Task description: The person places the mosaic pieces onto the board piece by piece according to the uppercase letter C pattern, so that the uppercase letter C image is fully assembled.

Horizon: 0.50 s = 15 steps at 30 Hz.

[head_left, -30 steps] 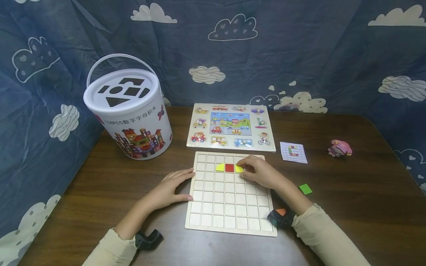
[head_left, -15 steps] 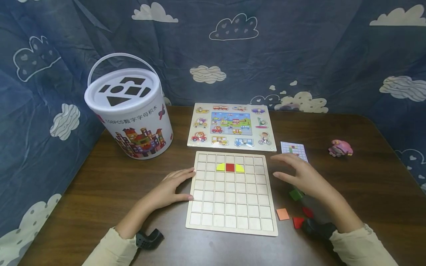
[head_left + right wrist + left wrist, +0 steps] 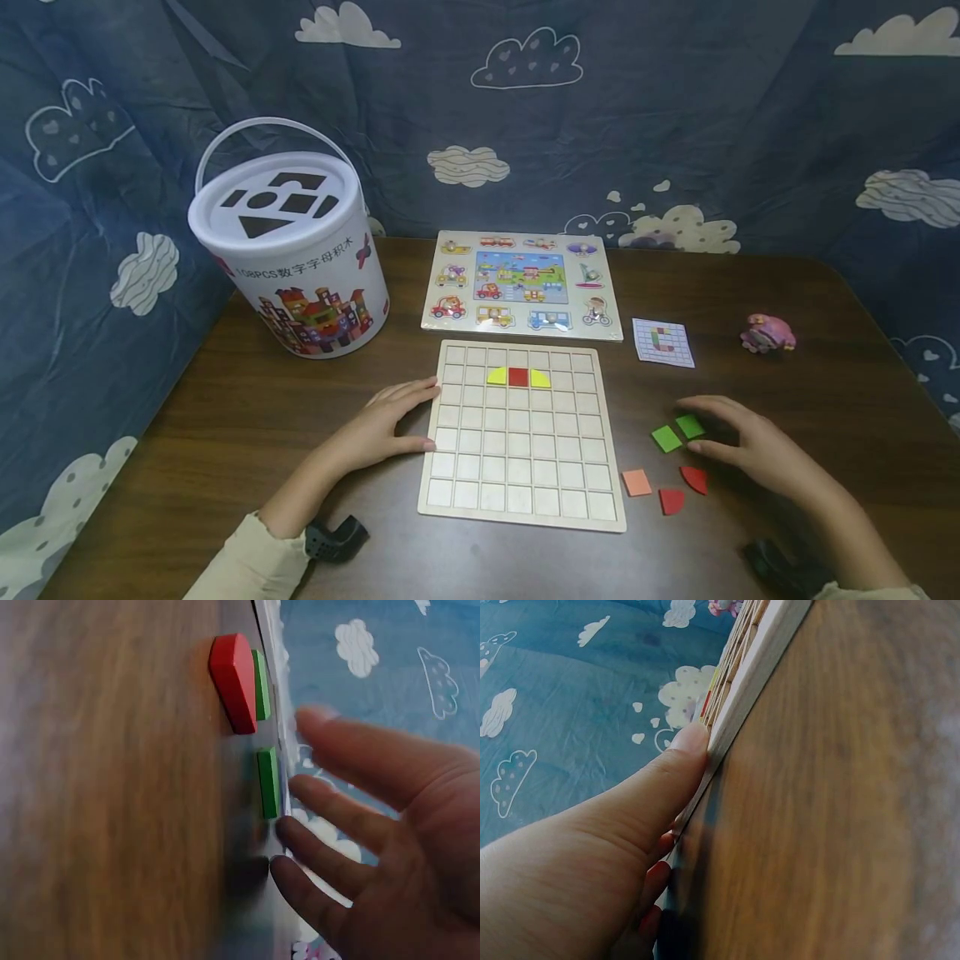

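Currently, the brown wooden bench (image 3: 172, 467) carries a pale wooden grid board (image 3: 521, 462), the left hand (image 3: 375, 429) touching its left edge with relaxed fingers. The right hand (image 3: 753, 444), fingers parted and empty, is just beside two green square tiles (image 3: 666, 438) right of the board; fetching one seems the step, calling for a pinch.

head view: 1 frame, even, moderate light; backdrop (image 3: 645, 125) dim, grid board (image 3: 517, 442) bright; pale glare on near tabletop (image 3: 480, 558); soft shadow under right hand (image 3: 757, 442); detail mostly crisp; wide-lens stretch at left, bucket (image 3: 300, 275) leaning outward.
left wrist view: 1 frame, dim, bluish; dark shadow along the grid board's edge; tabletop smeared towards the right border.
right wrist view: 1 frame, dim; tabletop out of focus, thumb tip (image 3: 319, 724) blurred; dark patch below, probably hand shadow.
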Each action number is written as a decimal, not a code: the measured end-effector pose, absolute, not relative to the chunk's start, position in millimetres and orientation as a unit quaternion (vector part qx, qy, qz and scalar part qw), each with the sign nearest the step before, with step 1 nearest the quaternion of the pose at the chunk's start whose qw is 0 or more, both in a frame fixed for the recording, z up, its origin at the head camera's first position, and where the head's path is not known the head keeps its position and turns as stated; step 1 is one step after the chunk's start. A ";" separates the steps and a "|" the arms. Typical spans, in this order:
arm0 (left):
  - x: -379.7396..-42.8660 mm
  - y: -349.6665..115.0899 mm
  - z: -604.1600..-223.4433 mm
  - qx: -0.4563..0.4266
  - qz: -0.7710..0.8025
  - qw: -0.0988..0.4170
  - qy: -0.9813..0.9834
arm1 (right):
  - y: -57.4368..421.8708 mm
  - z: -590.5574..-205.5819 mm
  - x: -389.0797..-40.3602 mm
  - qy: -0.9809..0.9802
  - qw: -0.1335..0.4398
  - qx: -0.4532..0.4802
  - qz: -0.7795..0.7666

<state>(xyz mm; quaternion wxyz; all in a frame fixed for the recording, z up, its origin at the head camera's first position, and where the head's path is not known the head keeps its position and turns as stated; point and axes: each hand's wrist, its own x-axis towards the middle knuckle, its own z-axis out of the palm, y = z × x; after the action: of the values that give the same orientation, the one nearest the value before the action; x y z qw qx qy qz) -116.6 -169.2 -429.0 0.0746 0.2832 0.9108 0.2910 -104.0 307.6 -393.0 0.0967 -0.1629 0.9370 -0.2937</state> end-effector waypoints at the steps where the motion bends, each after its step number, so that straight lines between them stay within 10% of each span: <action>1: -116.5 -169.3 -429.0 0.283 0.291 0.075 0.911 | 309.1 -394.7 -103.5 0.938 0.094 -0.165 -0.289; 15: -116.7 -169.0 -429.0 0.281 0.292 0.076 0.911 | 307.4 -398.6 -106.1 0.956 0.058 -0.155 -0.243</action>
<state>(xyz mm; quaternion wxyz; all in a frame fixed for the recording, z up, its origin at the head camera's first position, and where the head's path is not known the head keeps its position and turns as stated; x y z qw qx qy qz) -116.7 -169.0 -429.0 0.0756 0.2807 0.9111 0.2922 -106.1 307.4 -398.6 0.0584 -0.1548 0.9558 -0.2431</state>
